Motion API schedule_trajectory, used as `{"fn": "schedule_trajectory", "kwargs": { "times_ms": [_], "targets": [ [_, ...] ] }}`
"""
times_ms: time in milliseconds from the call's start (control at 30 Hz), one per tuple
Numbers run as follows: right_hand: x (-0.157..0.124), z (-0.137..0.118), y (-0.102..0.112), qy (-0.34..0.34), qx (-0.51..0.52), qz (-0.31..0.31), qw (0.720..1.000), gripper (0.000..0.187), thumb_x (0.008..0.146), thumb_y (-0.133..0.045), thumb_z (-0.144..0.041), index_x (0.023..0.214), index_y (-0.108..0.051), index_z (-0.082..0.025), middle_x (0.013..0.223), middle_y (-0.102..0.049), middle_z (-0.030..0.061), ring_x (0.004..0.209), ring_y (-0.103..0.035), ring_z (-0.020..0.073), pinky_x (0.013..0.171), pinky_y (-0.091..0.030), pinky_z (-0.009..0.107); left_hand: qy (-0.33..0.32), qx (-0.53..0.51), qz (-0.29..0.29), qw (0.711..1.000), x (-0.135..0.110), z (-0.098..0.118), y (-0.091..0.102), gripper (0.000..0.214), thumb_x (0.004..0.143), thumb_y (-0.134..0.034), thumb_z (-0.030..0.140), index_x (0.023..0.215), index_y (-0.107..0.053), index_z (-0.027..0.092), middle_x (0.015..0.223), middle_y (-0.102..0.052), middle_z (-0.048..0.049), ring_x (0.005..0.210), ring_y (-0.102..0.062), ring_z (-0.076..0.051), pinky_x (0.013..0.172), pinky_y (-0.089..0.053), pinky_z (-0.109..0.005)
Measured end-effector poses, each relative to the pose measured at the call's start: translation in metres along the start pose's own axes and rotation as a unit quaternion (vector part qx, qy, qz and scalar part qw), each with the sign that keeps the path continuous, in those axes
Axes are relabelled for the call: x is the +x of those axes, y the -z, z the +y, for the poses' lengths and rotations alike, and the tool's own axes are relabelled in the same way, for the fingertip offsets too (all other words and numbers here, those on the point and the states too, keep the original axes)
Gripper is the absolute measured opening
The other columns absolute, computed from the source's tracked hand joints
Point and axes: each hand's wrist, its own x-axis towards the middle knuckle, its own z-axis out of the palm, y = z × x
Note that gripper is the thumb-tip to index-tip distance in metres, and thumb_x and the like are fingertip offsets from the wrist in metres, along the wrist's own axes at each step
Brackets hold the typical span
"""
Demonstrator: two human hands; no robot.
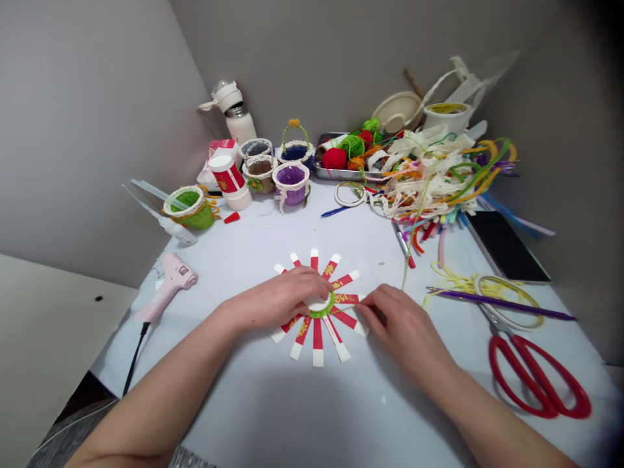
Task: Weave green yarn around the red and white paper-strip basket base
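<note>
A paper cup cut into strips (318,338) lies splayed like a star on the table, red and white with gold print. Around its white round base runs a ring of green yarn (322,312). My left hand (297,291) lies over the left side of the cup, fingers curled onto the base and gripping it. On the right, my right hand (390,312) pinches the green yarn between thumb and forefinger beside a strip's tip. From the cup the yarn is drawn toward these fingertips; a loose length rises behind the hand toward the lace pile.
Red-handled scissors (536,370), a purple pen-like stick (502,303) and a phone (509,247) lie right. A pink glue gun (170,283) is left. Behind stand decorated cups (291,188), a yarn tray (341,173), a lace pile (424,169) and a white bottle (240,125).
</note>
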Motion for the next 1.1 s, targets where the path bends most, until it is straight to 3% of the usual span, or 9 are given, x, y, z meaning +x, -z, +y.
{"fn": "schedule_trajectory", "kwargs": {
  "times_ms": [167, 333, 433, 533, 633, 800, 900, 1100],
  "targets": [
    [0.008, 0.001, -0.007, -0.019, 0.022, 0.017, 0.999, 0.021, 0.103, -0.056, -0.023, 0.083, -0.061, -0.022, 0.082, -0.064, 0.0031, 0.079, -0.061, 0.0208, 0.072, -0.045, 0.032, -0.007, 0.003, -0.001, 1.0, 0.002, 0.009, 0.0, 0.039, 0.093, -0.05, -0.004, 0.12, -0.064, 0.021, 0.138, -0.068, -0.0097, 0.135, -0.058, -0.026, 0.115, -0.047, -0.045],
    [0.006, -0.001, -0.008, -0.032, 0.024, 0.006, 0.999, 0.019, 0.103, -0.056, -0.025, 0.084, -0.06, -0.022, 0.082, -0.064, 0.0028, 0.079, -0.061, 0.0212, 0.071, -0.044, 0.032, 0.009, 0.025, 0.007, 1.0, 0.002, 0.015, -0.001, 0.029, 0.092, -0.066, 0.01, 0.118, -0.063, 0.022, 0.147, -0.063, -0.011, 0.136, -0.058, -0.031, 0.115, -0.045, -0.049],
    [0.006, -0.001, -0.008, -0.033, 0.023, 0.007, 0.999, 0.019, 0.103, -0.056, -0.025, 0.084, -0.059, -0.022, 0.082, -0.064, 0.0027, 0.079, -0.061, 0.0212, 0.071, -0.044, 0.032, 0.025, 0.051, 0.052, 0.997, 0.004, 0.015, -0.009, 0.03, 0.094, -0.073, 0.022, 0.122, -0.062, 0.022, 0.152, -0.055, -0.0152, 0.14, -0.054, -0.034, 0.114, -0.045, -0.051],
    [0.006, -0.001, -0.009, -0.032, 0.022, 0.008, 0.999, 0.019, 0.104, -0.056, -0.025, 0.085, -0.06, -0.022, 0.083, -0.064, 0.0029, 0.08, -0.061, 0.0213, 0.072, -0.045, 0.033, 0.034, 0.068, 0.08, 0.994, 0.007, 0.014, -0.015, 0.029, 0.095, -0.074, 0.025, 0.121, -0.062, 0.02, 0.137, -0.06, -0.0146, 0.128, -0.056, -0.032, 0.108, -0.048, -0.049],
    [0.007, 0.0, -0.008, -0.027, 0.023, 0.003, 0.999, 0.018, 0.104, -0.056, -0.023, 0.087, -0.063, -0.021, 0.086, -0.064, 0.0038, 0.082, -0.062, 0.0218, 0.073, -0.047, 0.034, 0.049, 0.08, 0.061, 0.994, 0.008, 0.013, -0.015, 0.025, 0.098, -0.071, 0.025, 0.121, -0.062, 0.02, 0.126, -0.064, -0.0127, 0.119, -0.056, -0.032, 0.103, -0.049, -0.048],
    [0.005, 0.0, -0.002, 0.042, 0.047, 0.001, 0.998, 0.022, 0.104, -0.051, -0.013, 0.103, -0.072, -0.02, 0.097, -0.066, 0.007, 0.09, -0.063, 0.0215, 0.079, -0.052, 0.034, 0.047, 0.048, 0.029, 0.997, 0.004, 0.005, -0.005, 0.03, 0.099, -0.057, 0.006, 0.124, -0.062, 0.022, 0.134, -0.066, -0.0083, 0.127, -0.057, -0.028, 0.109, -0.044, -0.046],
    [-0.002, -0.005, 0.002, 0.086, 0.048, -0.013, 0.995, 0.028, 0.104, -0.047, -0.007, 0.108, -0.071, -0.02, 0.098, -0.066, 0.0066, 0.089, -0.063, 0.0206, 0.077, -0.053, 0.032, 0.024, 0.023, 0.019, 0.999, 0.001, 0.0, 0.0, 0.036, 0.099, -0.051, 0.003, 0.125, -0.064, 0.025, 0.134, -0.068, -0.0062, 0.131, -0.059, -0.026, 0.114, -0.042, -0.046],
    [-0.022, -0.019, 0.007, 0.168, -0.006, -0.059, 0.984, 0.025, 0.094, -0.053, 0.002, 0.093, -0.068, -0.017, 0.092, -0.064, 0.0062, 0.083, -0.06, 0.0208, 0.07, -0.05, 0.031, 0.014, 0.008, 0.012, 1.0, 0.001, -0.001, 0.005, 0.034, 0.097, -0.052, 0.003, 0.119, -0.066, 0.023, 0.133, -0.07, -0.0071, 0.13, -0.062, -0.025, 0.116, -0.046, -0.046]
  ]
}}
